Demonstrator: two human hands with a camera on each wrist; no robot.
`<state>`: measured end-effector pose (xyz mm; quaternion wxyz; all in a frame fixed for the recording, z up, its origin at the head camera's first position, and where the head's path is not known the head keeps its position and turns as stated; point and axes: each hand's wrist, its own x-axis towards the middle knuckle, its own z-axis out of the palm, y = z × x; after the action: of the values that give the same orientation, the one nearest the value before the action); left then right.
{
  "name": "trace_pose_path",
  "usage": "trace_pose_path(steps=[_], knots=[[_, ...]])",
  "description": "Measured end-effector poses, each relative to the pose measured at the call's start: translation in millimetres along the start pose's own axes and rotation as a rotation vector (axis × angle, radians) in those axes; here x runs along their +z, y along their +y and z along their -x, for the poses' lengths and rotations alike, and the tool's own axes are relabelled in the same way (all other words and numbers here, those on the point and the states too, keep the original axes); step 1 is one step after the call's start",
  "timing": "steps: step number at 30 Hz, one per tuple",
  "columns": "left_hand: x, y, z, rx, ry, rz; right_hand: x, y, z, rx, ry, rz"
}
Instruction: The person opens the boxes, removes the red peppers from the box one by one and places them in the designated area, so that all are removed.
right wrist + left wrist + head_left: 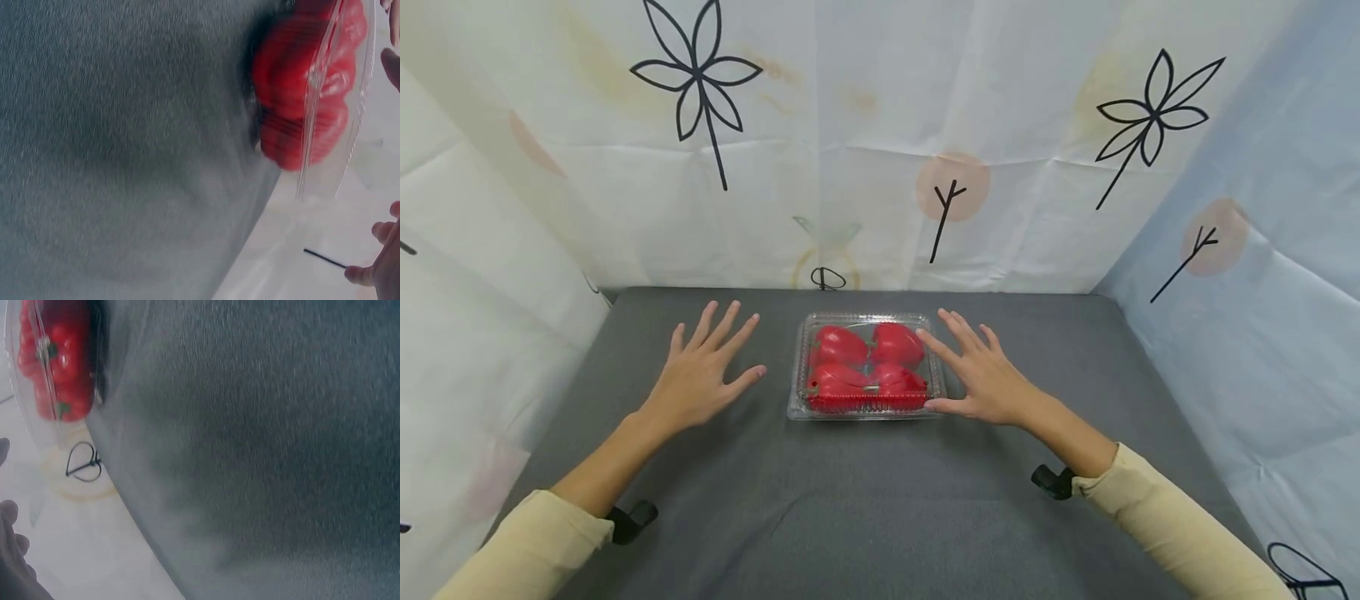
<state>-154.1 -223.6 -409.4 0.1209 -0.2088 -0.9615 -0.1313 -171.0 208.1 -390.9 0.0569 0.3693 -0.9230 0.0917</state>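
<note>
A clear plastic clamshell box (867, 415) lies on the grey table, its lid down over several red bell peppers (838, 346). Through its side, red peppers (65, 356) with green stems show in the left wrist view. My left hand (698, 379) hovers to the left of the box, fingers spread and holding nothing. At the box's right edge is my right hand (985, 375), fingers straight and spread, with thumb and index tips overlapping the rim in the head view. The right wrist view has the peppers (300, 69) under the clear lid and some fingertips (359, 275).
Grey cloth covers the table (865, 517). White printed curtains (880, 108) hang behind it and at both sides. A dark wrist camera (632, 522) is strapped at the left sleeve and another camera (1052, 482) at the right.
</note>
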Motion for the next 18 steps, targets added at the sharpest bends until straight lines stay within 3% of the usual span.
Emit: trace_pose_path(steps=[10, 18], knots=[[16.1, 15.4, 7.2, 0.015, -0.084, 0.115, 12, -17, -7, -0.123, 0.03, -0.037], [26.4, 24.3, 14.2, -0.037, -0.208, 0.289, 22, -27, -15, -0.2, 0.035, -0.078]])
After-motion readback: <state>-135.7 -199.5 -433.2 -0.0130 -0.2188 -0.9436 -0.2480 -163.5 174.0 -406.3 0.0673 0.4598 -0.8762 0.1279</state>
